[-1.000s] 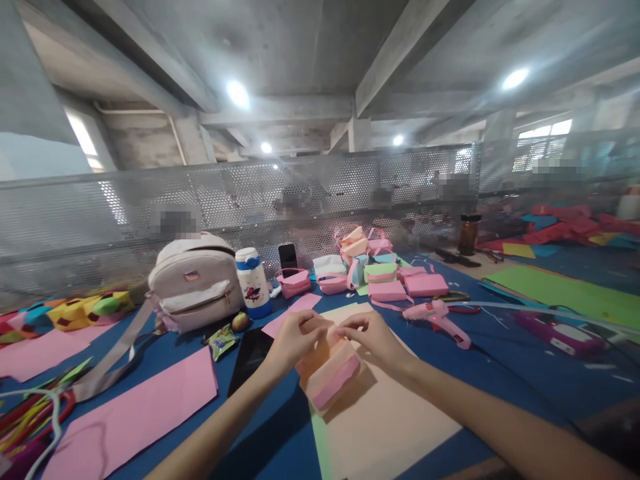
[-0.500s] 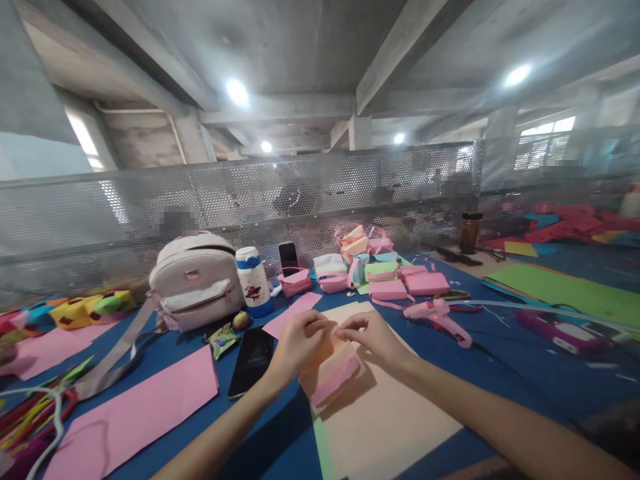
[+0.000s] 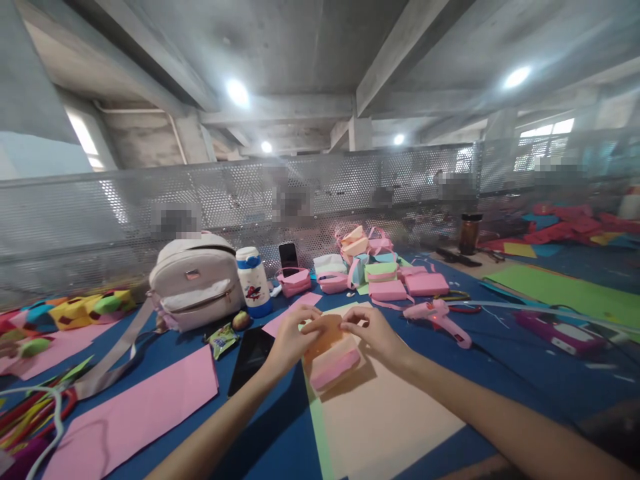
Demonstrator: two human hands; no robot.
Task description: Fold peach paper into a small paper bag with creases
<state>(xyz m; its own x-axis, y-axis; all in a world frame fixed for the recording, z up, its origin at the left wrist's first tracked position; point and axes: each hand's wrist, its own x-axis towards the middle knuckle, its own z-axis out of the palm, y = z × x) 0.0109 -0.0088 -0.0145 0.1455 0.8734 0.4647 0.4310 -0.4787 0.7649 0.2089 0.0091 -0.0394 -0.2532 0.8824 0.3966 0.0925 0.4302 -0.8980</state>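
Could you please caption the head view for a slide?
Left hand and right hand hold a paper box over peach paper, a glue gun lying to the right.

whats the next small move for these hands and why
Perhaps fold the orange flap of the small paper box toward its pink strip: the left hand and right hand are both at the flap's far edge, and it looks raised.
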